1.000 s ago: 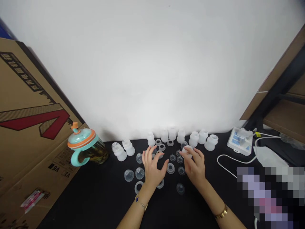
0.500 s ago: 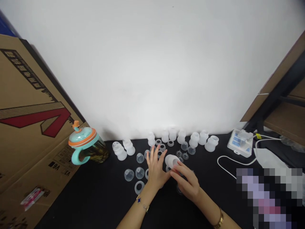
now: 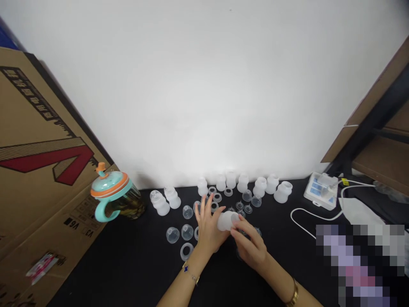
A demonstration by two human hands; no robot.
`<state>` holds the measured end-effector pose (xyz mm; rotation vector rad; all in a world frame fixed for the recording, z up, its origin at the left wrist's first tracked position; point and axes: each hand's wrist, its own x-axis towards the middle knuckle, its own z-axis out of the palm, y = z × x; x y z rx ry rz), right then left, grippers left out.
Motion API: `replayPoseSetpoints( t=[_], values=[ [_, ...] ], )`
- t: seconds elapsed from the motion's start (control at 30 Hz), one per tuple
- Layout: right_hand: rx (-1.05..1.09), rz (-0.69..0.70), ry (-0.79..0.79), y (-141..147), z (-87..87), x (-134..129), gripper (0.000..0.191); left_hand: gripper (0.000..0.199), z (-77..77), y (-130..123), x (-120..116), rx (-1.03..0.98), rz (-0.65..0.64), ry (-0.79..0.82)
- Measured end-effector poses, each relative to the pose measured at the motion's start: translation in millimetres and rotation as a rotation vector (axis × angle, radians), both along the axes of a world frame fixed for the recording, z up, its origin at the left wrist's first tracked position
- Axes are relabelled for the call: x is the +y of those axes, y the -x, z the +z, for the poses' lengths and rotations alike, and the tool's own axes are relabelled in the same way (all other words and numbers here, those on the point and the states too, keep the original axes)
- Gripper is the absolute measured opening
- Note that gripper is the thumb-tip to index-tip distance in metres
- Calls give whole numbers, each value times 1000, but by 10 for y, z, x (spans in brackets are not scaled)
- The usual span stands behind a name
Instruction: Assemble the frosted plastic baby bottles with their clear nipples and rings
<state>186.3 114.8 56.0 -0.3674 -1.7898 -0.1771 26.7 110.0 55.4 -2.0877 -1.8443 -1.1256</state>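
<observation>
A small frosted white baby bottle [image 3: 225, 221] lies tipped sideways between my hands, its open mouth toward the right. My left hand [image 3: 208, 228] has the bottle's base between thumb and index finger, the other fingers spread out. My right hand [image 3: 252, 245] pinches the bottle's mouth end with its fingertips. Around the hands lie clear domed caps [image 3: 187, 232], translucent collar rings [image 3: 187, 251] and clear nipples [image 3: 248, 208]. Some of these parts are hidden beneath my hands.
Open white bottles [image 3: 283, 192] line the wall, and two topped bottles [image 3: 160, 203] stand at left. A teal-lidded jug [image 3: 118, 196] sits beside a large cardboard box [image 3: 41, 170]. To the right are a clear plastic case [image 3: 320, 190] and a white cable [image 3: 306, 210].
The bottle has shifted slightly left, into the gap between my left thumb and index finger. My right hand stays at its mouth end.
</observation>
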Motion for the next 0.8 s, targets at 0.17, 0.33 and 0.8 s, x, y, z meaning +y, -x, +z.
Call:
replayPoseSetpoints(
  t=[0.17,0.33,0.8],
  values=[
    [96,-210,242,4,2,159,52,27,60,120,56,-30,158,7],
    [-101,-325,475,-58,-67,356,23,21,74,288,138,-73,223,-28],
    [-460,-290,607,96,-326,325,5,21,54,325,143,-148,202,32]
  ],
)
